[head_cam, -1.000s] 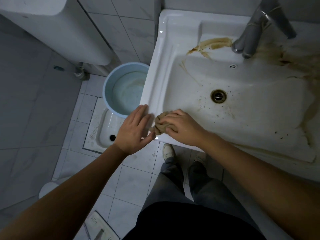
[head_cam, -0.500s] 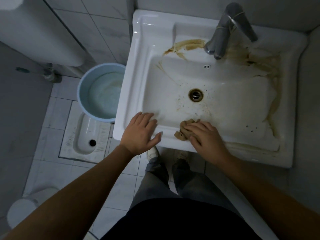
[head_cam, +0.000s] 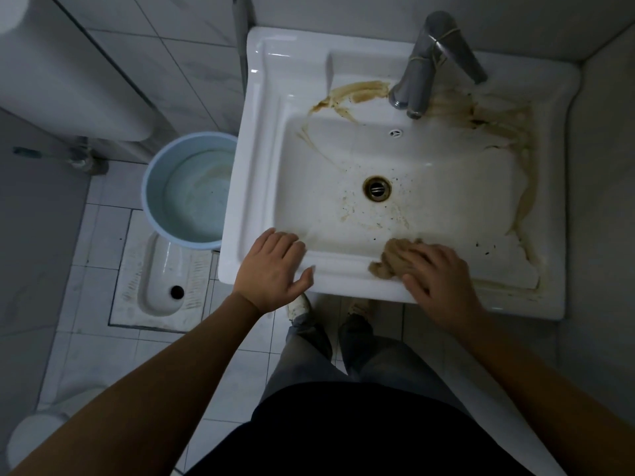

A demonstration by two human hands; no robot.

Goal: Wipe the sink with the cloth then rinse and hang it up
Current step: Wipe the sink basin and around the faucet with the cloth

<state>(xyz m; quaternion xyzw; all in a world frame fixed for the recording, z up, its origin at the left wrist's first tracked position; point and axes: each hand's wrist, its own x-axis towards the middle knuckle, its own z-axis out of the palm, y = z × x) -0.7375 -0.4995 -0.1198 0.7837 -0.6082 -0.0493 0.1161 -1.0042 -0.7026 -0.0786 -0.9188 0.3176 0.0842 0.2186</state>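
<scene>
A: Now, position check: where is the cloth?

B: Bunched on the front ledge of the sink, right of centre, at the near edge of the basin. The right hand lies on top. Its fingers are spread flat and press down, not curled round it.

A: Left hand?

B: Palm down on the front rim, toward the front-left corner. Fingers relaxed, holding nothing. Reads as a brace.

A: Handling notes for the cloth?

B: Judgement only: soft, light and limp. It crumples under the palm and looks damp, stained tan. A flat palm suits wiping. For rinsing, gather the bunched middle and close the fingers round it; a corner grip would probably let it dangle and drip.

A: Progress?

B: Early, I judge. Brown streaks lie along the back ledge beside the tap and down the right side, with dark specks round the drain. Rinsing and hanging not yet begun. The glazed surface is likely slick when wet, so pressure should be even.
</scene>
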